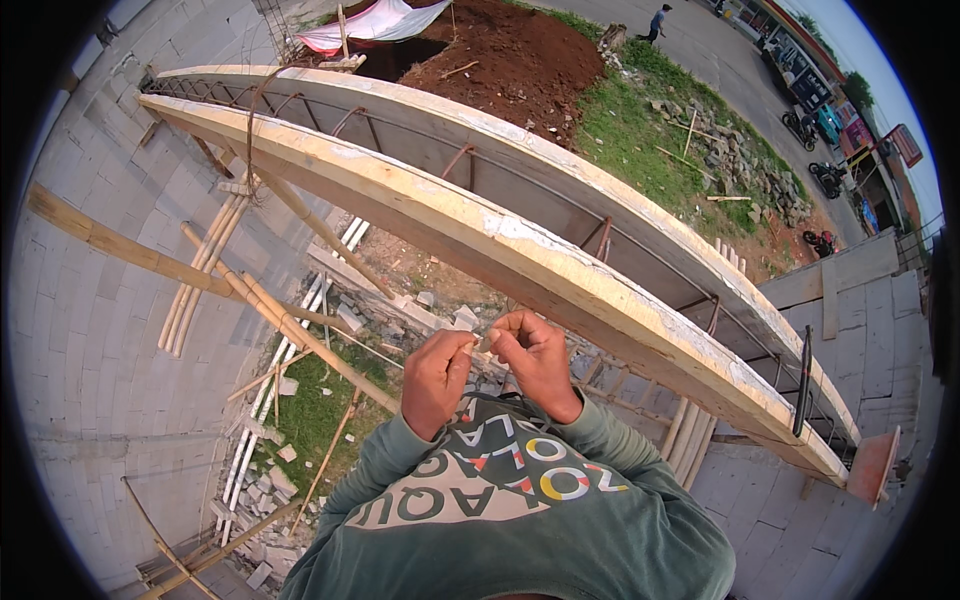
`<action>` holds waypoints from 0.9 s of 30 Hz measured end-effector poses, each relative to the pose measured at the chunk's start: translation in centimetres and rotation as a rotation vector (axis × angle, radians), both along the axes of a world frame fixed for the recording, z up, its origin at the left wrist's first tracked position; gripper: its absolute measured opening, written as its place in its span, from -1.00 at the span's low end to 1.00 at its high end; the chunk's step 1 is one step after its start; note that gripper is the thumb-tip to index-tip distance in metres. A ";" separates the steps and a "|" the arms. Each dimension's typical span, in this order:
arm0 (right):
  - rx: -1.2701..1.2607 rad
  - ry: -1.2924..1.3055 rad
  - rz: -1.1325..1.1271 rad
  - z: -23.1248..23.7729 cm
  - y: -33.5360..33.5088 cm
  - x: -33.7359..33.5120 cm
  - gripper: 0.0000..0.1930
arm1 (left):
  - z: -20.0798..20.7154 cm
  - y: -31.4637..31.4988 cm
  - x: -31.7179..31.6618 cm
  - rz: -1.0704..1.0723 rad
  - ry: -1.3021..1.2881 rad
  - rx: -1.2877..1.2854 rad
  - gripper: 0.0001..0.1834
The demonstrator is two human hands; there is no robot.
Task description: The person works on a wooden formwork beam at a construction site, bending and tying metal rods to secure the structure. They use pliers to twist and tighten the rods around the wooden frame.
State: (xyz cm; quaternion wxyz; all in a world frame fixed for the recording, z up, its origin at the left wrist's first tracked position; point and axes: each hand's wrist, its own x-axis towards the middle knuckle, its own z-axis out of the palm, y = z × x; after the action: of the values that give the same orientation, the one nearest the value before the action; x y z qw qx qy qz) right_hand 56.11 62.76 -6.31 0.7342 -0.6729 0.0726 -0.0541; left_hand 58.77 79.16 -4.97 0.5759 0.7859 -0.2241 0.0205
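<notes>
board (540,262) as barrier beyond right grip (540,362)

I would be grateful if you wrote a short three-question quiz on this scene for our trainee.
1. Multiple choice: What runs between the two long, pale wooden boards?
A) White plastic pipes
B) Rusty brown steel bars
C) Round bamboo poles

2. True or false: The person's bare left hand and bare right hand are spread wide apart.

3. Fill in: From the person's viewpoint, the reddish-brown soil mound lies ____ the boards.

Key: 1. B. 2. False; they are close together, fingers bent. 3. Beyond.
</notes>
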 end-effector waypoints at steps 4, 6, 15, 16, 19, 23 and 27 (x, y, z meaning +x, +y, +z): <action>0.025 -0.007 0.010 -0.3 -0.2 0.1 -0.86 | 0.1 0.0 0.1 -0.013 -0.018 0.007 -0.88; 0.025 -0.011 0.014 -0.4 -0.3 0.1 -0.85 | 0.1 0.0 0.1 -0.017 0.009 -0.002 -0.88; 0.053 -0.036 0.027 -0.4 -0.4 -0.1 -0.87 | 0.5 0.0 0.2 -0.035 0.151 -0.045 -0.89; 0.068 -0.015 0.037 -0.4 -0.4 -0.1 -0.87 | 0.5 0.0 0.2 -0.032 0.127 -0.020 -0.89; 0.091 0.032 0.071 -0.3 -0.7 -0.2 -0.88 | 0.6 0.0 0.3 -0.040 0.121 -0.019 -0.89; 0.108 0.041 0.110 -0.4 -1.0 -0.2 -0.88 | 0.4 0.0 0.2 -0.040 0.153 -0.045 -0.90; 0.092 -0.021 0.117 -0.9 -1.1 0.1 -0.87 | 0.1 0.1 0.2 -0.033 0.160 -0.065 -0.89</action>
State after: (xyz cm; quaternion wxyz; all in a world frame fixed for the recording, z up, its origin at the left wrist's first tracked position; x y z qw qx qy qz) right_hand 56.17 61.70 -7.22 0.7670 -0.6408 0.0281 -0.0148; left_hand 58.96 79.22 -4.82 0.6173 0.7622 -0.1896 -0.0447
